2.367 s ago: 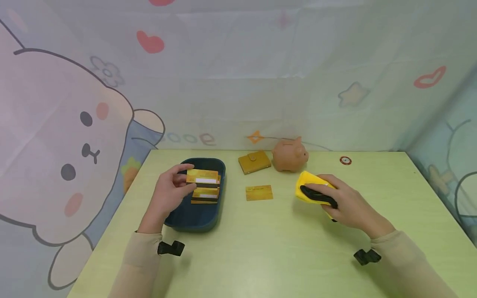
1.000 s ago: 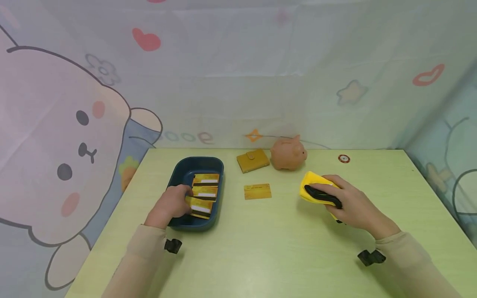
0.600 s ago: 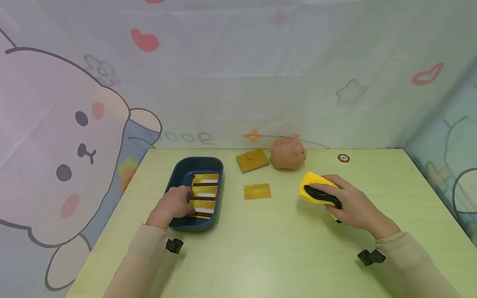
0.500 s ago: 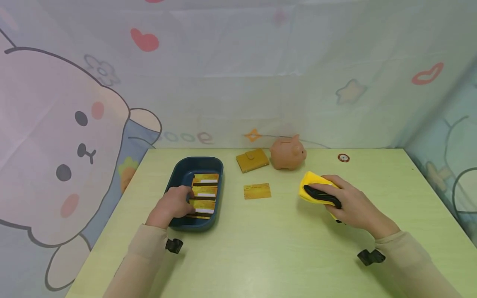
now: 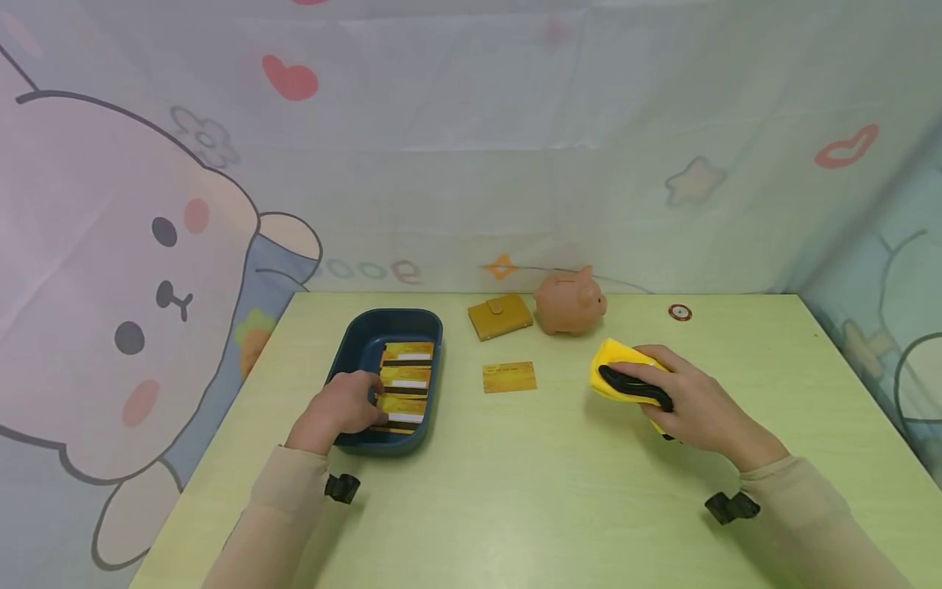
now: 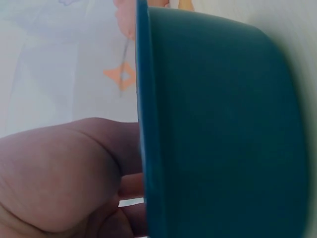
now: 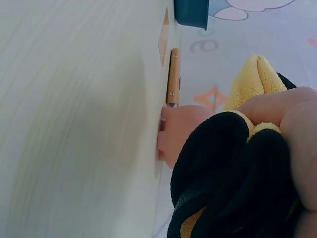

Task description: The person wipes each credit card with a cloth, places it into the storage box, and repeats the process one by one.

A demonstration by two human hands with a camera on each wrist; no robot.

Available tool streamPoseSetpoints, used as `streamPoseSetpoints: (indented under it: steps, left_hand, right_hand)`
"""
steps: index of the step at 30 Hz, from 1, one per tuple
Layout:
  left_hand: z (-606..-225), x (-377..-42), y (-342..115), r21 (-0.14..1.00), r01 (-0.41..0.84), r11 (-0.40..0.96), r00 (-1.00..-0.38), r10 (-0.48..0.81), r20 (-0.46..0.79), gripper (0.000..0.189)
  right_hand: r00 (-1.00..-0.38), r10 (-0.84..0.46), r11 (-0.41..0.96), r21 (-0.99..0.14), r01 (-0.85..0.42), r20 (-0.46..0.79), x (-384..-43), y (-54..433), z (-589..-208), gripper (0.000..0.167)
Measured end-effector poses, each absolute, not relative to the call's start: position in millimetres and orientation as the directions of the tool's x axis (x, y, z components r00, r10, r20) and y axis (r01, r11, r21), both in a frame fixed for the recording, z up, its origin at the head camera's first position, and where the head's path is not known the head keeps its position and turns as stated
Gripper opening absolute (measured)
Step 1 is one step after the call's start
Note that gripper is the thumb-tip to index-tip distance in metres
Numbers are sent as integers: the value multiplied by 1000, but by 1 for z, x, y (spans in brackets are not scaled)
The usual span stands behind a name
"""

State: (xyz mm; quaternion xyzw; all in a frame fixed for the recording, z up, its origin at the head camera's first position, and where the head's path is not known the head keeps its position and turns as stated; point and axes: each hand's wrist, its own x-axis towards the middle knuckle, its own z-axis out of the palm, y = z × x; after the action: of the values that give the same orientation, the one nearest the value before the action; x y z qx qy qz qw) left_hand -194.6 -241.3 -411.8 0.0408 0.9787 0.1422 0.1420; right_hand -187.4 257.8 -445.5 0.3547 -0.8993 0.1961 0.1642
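Note:
Inside a dark blue bin [image 5: 436, 360] on the left of the table, several gold cards [image 5: 409, 353] lie in an overlapping column, magnetic stripes up. My left hand [image 5: 344, 402] reaches over the bin's left wall. Its thumb and fingers grip the left edge of the nearest gold card [image 5: 406, 406]. The left wrist view shows the bin's outer wall [image 6: 223, 119] hiding the fingertips. My right hand [image 5: 688, 402] holds a folded yellow cloth with black edging [image 5: 607, 360] above the table. In the right wrist view the cloth [image 7: 223, 148] is bunched and plush.
One loose gold card [image 5: 509, 377] lies right of the bin. Behind it are a mustard card wallet [image 5: 500, 316] with a snap tab and a pink piggy bank [image 5: 568, 303]. A red and white chip [image 5: 680, 312] lies farther right. A printed curtain hangs behind the table.
My left hand has lowered the card into the bin, at the near end of the column, and the card now lies flatter. My right hand, still holding the cloth, has barely moved.

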Motion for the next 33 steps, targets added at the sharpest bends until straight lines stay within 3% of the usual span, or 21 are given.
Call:
streamPoseSetpoints:
  steps: [11, 20, 28, 33]
  left_hand:
    - [-406, -192, -242, 323, 68, 944, -959, 152, -241, 42]
    - [-398, -185, -224, 480, 190, 856, -981, 184, 60, 39]
    - [-392, -178, -184, 595, 447, 668, -894, 311, 322, 32]
    - [-398, -173, -153, 608, 563, 560, -826, 407, 390, 26]
  right_hand:
    - [-700, -567, 676, -241, -696, 434, -187, 258, -445, 75]
    - [-705, -561, 678, -247, -692, 434, -186, 259, -444, 76]
    - [-711, -550, 664, -287, -691, 438, -187, 259, -444, 77]
    - [-711, -539, 636, -335, -695, 451, -188, 258, -442, 77]
